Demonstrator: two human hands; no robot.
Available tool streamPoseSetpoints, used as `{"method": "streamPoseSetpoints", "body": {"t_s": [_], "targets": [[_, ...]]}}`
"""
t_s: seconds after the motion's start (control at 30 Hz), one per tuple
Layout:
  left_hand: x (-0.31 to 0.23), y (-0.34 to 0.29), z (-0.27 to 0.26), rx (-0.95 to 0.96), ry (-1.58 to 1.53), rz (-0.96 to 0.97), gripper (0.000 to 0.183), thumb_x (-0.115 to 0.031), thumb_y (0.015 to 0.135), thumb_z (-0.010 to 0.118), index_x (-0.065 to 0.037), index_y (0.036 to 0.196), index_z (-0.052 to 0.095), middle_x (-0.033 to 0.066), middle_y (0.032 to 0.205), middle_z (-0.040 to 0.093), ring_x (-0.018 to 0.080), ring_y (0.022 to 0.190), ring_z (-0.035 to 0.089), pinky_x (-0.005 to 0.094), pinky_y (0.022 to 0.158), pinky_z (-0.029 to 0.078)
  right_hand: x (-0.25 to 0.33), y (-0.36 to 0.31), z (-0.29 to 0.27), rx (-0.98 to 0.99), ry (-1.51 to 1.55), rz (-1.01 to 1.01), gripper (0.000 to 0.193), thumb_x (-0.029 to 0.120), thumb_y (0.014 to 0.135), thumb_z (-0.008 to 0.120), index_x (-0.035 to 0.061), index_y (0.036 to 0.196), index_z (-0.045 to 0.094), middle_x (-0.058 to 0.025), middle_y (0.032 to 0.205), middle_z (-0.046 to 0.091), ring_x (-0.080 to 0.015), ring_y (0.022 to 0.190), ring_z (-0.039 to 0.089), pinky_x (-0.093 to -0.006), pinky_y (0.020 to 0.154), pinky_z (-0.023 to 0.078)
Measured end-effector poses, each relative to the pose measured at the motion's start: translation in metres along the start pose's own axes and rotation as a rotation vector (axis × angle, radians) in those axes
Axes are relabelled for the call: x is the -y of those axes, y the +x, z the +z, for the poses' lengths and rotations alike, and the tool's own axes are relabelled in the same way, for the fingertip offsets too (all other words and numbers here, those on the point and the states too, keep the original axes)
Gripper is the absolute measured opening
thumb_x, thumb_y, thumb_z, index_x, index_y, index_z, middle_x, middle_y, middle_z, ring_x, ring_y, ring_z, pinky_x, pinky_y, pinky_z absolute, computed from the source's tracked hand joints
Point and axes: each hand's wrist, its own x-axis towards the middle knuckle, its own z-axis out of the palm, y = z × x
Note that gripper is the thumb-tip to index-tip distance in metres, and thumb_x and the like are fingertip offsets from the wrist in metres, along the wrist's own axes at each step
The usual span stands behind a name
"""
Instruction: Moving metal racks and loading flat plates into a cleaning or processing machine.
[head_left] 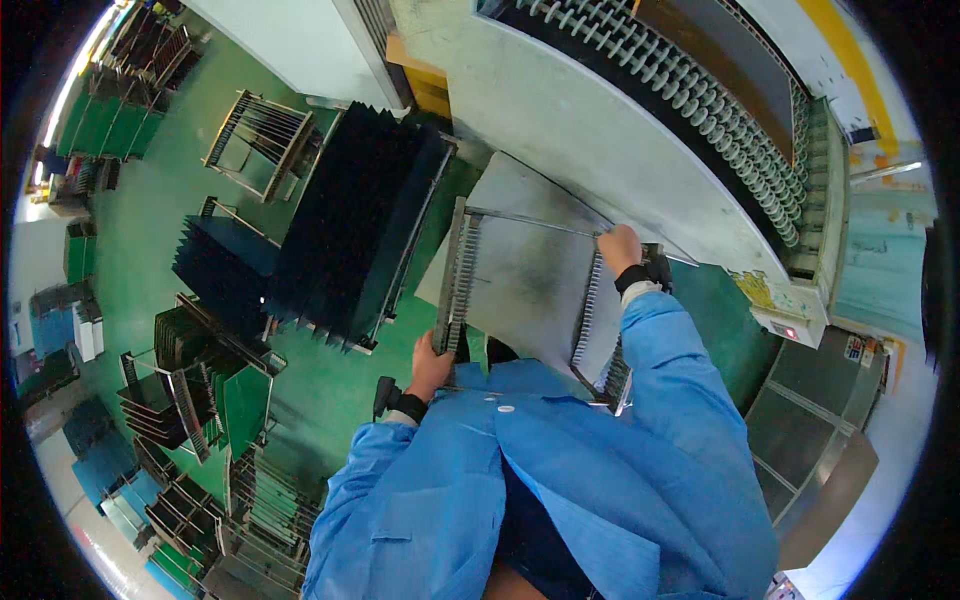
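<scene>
A slotted metal rack with toothed side bars is held in front of my body. My left hand is closed around its near left side, and my right hand grips the far right corner of the frame. No panels show in the rack's slots. Through the open frame I see a flat grey metal sheet beneath it. The rack's near edge is close to my blue coat, and its lower right part is partly hidden by my right sleeve.
Left of me stand a large rack of dark panels, a smaller dark-panel rack and a slotted frame. More racks with green boards line the left. A machine with a roller conveyor stands ahead right; a metal cabinet is to the right.
</scene>
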Motion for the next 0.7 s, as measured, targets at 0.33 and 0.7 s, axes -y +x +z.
{"method": "streamPoseSetpoints", "body": {"t_s": [0.33, 0.7], "targets": [[-0.003, 0.003, -0.001, 0.045, -0.023, -0.019, 0.068, -0.022, 0.069, 0.071, 0.004, 0.126, 0.047, 0.025, 0.119, 0.053, 0.0387, 0.111, 0.05, 0.0422, 0.095, 0.042, -0.016, -0.018, -0.024, -0.104, 0.045, -0.332, 0.011, 0.009, 0.071, 0.061, 0.0083, 0.082, 0.064, -0.0166, 0.093, 0.062, -0.0395, 0.085, 0.058, -0.0471, 0.071, 0.047], [-0.058, 0.016, -0.027, 0.029, -0.163, -0.038, 0.071, -0.023, 0.069, 0.073, -0.005, 0.132, 0.044, 0.0206, 0.112, 0.06, 0.0315, 0.101, 0.061, 0.0366, 0.086, 0.048, -0.172, -0.112, -0.036, -0.055, 0.377, 0.077, 0.078, 0.039, 0.076, 0.072, -0.0088, 0.131, 0.043, -0.0238, 0.131, 0.047, -0.0339, 0.119, 0.048, -0.0378, 0.102, 0.036]]}}
